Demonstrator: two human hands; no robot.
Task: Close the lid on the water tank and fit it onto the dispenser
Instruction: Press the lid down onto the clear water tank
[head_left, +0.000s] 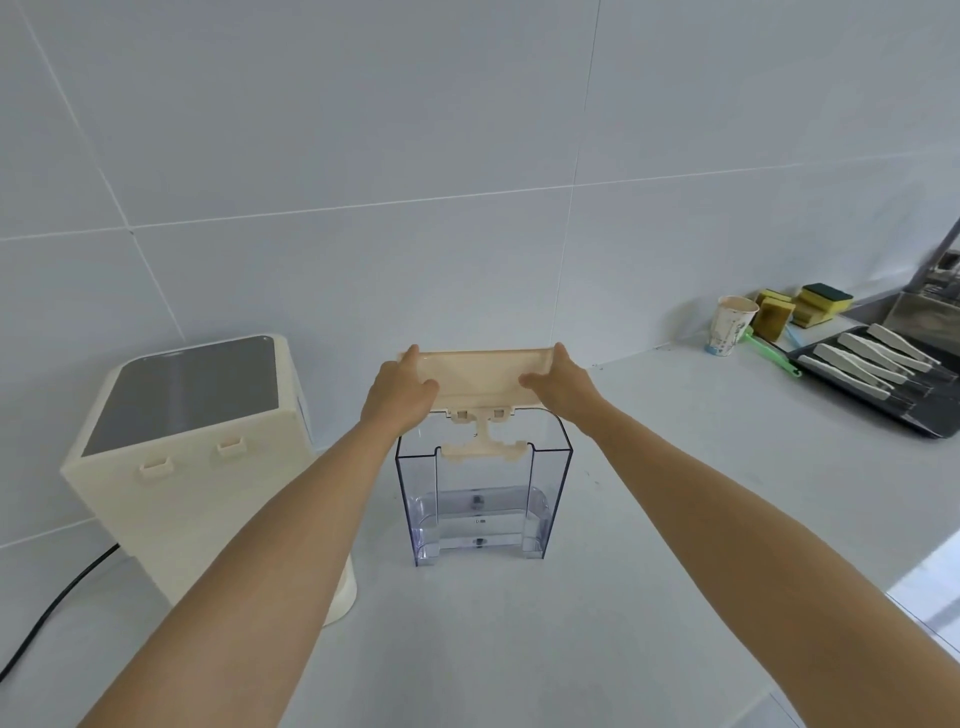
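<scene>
A clear plastic water tank stands upright on the white counter, a little water at its bottom. Its cream lid is raised on its hinge above the tank's far rim, tilted toward me. My left hand grips the lid's left end and my right hand grips its right end. The cream dispenser with a grey glossy top stands to the left of the tank, apart from it, with two small tabs on its near side.
A black power cord runs from the dispenser toward the lower left. At the back right are a paper cup, yellow sponges, a green brush and a dark tray holding white-handled knives. The counter edge drops off at lower right.
</scene>
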